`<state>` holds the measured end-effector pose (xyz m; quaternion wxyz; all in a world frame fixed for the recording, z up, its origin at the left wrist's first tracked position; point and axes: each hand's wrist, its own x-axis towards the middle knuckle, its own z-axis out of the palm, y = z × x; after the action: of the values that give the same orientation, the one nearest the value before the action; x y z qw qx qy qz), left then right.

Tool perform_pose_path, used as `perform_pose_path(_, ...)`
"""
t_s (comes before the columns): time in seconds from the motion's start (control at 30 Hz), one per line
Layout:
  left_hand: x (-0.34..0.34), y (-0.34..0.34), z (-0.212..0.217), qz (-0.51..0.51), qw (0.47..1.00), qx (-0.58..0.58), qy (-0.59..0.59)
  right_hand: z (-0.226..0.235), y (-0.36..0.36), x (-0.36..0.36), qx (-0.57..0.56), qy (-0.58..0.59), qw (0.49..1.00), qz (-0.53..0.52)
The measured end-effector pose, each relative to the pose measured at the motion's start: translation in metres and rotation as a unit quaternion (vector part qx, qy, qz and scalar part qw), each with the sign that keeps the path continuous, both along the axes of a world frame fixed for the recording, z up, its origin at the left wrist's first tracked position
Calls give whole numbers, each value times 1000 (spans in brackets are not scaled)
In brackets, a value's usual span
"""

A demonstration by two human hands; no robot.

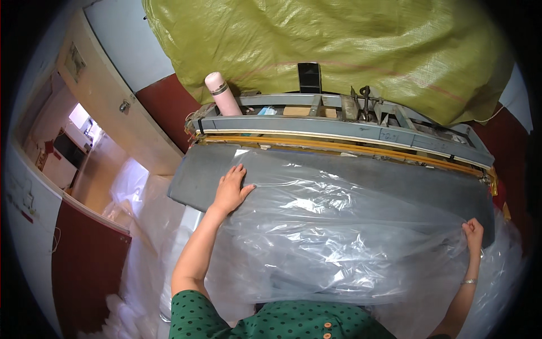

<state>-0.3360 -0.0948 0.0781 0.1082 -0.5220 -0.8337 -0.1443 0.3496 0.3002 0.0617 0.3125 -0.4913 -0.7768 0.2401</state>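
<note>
A wide sheet of clear plastic film (316, 226) lies wrinkled over a dark grey work board (195, 169) and hangs down toward me. My left hand (230, 189) rests flat on the film's left edge, fingers stretched and thumb apart. At the right edge of the board, my right hand (473, 230) is closed in a pinch on the film's edge, drawing creases toward it. Behind the board runs a long grey metal machine frame (339, 125) with an orange-yellow strip (339, 150) along its front.
A pink thermos bottle (223, 96) leans in the frame's left end, and a metal clamp (366, 101) stands on it. A black phone-like slab (309, 77) is propped behind. A yellow-green woven sheet (339, 39) covers the back. More film (135, 237) heaps at left, near an open door (113, 96).
</note>
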Motion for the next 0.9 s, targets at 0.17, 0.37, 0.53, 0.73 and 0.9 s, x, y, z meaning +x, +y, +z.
perform_pose_path(0.17, 14, 19, 29, 64, 994, -84, -28, 5, -5, -3, -16, -2, 1000, -20)
perform_pose_path(0.37, 7, 20, 9, -53, 998, 1, 28, 4, -5, -1, -2, 3, 1000, -15)
perform_pose_path(0.53, 4, 16, 6, -32, 998, -4, 47, 3, -5, 2, 7, -3, 1000, -21)
perform_pose_path(0.73, -15, 24, -2, -18, 999, 22, 18, -3, -2, 4, -12, 15, 999, -25)
perform_pose_path(0.9, -29, 57, 12, 137, 981, 94, -104, -3, -1, 8, -10, 17, 1000, -21)
